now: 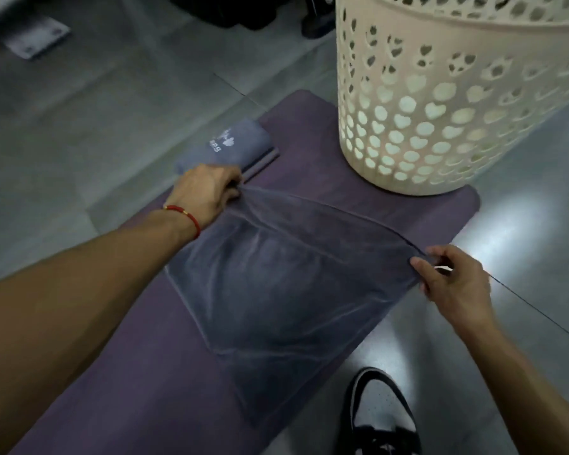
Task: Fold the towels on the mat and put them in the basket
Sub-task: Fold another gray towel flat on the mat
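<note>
floor [96, 103]: grey glossy tiles
mat [119, 372]: purple, basket [440, 103] at far end
left hand [204, 192]: fingers pinch towel [286, 280] corner
right hand [454, 280]: fingers pinch other corner

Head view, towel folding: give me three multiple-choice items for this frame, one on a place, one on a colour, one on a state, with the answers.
1. Where does the basket stand?
A. on the far end of the mat
B. on a table
C. on the shoe

2. What colour is the mat?
A. green
B. purple
C. white

3. How is the spread towel held?
A. lying untouched
B. rolled under one arm
C. pinched at two far corners, one in each hand

Answers:
1 A, its base sits on the mat's far end.
2 B, the mat shows purple around the grey towel.
3 C, the left hand and the right hand each pinch a corner, with the edge stretched between them; a folded towel lies by the left hand.
</note>
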Tool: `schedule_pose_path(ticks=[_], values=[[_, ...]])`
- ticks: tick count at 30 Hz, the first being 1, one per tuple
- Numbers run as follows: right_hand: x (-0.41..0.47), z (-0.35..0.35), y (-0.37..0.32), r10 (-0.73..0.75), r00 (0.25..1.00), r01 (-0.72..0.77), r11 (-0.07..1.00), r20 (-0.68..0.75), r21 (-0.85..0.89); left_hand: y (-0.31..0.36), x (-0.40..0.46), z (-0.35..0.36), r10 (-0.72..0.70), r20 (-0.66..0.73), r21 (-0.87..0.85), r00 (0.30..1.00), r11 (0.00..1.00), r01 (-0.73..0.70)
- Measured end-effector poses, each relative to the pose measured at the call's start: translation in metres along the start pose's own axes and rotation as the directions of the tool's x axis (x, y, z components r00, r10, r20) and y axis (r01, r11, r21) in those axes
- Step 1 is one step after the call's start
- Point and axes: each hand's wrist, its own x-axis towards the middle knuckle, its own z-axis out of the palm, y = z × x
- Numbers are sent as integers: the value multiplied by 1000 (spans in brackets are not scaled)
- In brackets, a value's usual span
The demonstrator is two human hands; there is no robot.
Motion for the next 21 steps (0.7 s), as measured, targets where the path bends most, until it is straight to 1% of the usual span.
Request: schedule_pose_path(ticks=[3,5,7,10,13,15,18,20,21], values=[[-16,-12,-47,-102,988,107,994,115,-36,-12,-81,-54,-157,-22,33,987,987,158],[-27,-20,-85,-231,949,260,958,213,-120,-17,-137,-96,-258,-68,41,964,964,261],[-39,-23,-131,-350,877,416,896,328,-156,-21,-194,-143,-367,-117,6,923,929,370],[-62,-22,-213,-464,747,579,806,476,-125,-26,-273,-212,-491,-152,-35,858,870,492],[-90,-14,-291,-497,620,692,710,607,-126,-30,-343,-267,-572,-137,-23,808,818,575],[-110,-9,-333,-494,554,739,662,671,-123,-32,-383,-296,-616,-131,-69,777,787,613],[-137,-5,-386,-541,503,781,618,674,-86,-35,-432,-327,-682,-136,-219,719,728,650],[-153,7,-406,-636,497,798,602,591,-24,-38,-455,-332,-718,-231,-351,657,691,632],[-158,16,-408,-693,493,812,584,525,8,-41,-464,-329,-725,-293,-361,623,687,630]])
